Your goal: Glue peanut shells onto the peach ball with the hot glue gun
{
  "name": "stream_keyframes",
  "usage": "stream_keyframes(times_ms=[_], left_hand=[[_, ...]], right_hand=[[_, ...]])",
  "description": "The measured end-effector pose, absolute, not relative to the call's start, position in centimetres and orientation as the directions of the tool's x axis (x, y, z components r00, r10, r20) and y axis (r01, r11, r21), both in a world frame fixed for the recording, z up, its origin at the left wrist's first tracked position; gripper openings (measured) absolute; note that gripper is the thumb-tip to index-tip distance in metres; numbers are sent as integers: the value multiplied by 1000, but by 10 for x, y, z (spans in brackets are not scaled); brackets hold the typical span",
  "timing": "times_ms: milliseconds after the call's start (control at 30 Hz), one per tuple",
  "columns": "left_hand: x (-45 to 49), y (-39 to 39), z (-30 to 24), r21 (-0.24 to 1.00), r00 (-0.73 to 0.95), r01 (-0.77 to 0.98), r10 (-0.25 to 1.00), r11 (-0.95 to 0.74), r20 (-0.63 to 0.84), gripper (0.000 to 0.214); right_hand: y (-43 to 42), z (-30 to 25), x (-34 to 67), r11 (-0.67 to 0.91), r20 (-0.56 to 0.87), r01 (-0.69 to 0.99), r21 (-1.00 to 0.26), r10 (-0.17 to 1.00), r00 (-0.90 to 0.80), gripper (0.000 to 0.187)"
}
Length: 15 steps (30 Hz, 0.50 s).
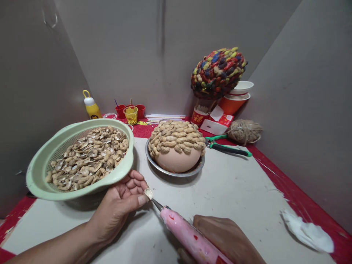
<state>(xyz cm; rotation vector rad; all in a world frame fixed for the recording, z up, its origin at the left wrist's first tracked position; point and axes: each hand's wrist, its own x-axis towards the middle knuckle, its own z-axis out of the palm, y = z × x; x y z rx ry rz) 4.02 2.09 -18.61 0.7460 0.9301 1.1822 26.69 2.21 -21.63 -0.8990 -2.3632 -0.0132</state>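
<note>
My left hand (pixel 121 205) pinches a peanut shell half (pixel 149 193) between thumb and fingers, its pale hollow inside showing. In my right hand (pixel 222 234) is a pink hot glue gun (pixel 187 229). The metal nozzle of the glue gun is at the shell, touching it or very close. Beyond my hands, a smooth tan balloon-like ball (pixel 178 160) rests in a shallow metal bowl (pixel 176 173). Overlapping peanut shells (pixel 178 135) cover the upper part of the ball, and its lower front is bare. Left of it, a green colander (pixel 37 179) holds many loose peanut shells (pixel 90 157).
Behind the bowl lie pliers with green-black handles (pixel 231 149) and a twine ball (pixel 244 131). A multicoloured peanut-shell ball (pixel 218 73) stands at the back, near stacked paper cups (pixel 233 104). Paint cups (pixel 131 115) and a yellow bottle (pixel 92 107) line the back left. Crumpled tissue (pixel 308 231) lies right.
</note>
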Motion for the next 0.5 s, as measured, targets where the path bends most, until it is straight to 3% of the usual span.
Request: stream_keyframes(times_ms=[300, 500], left_hand=[[40, 20, -186, 870, 128, -436, 973, 230, -193, 32], [39, 20, -186, 868, 129, -438, 972, 234, -197, 33]], right_hand=[[22, -230, 277, 772, 480, 602, -207, 616, -625, 36], [22, -225, 273, 787, 506, 572, -230, 599, -621, 44]])
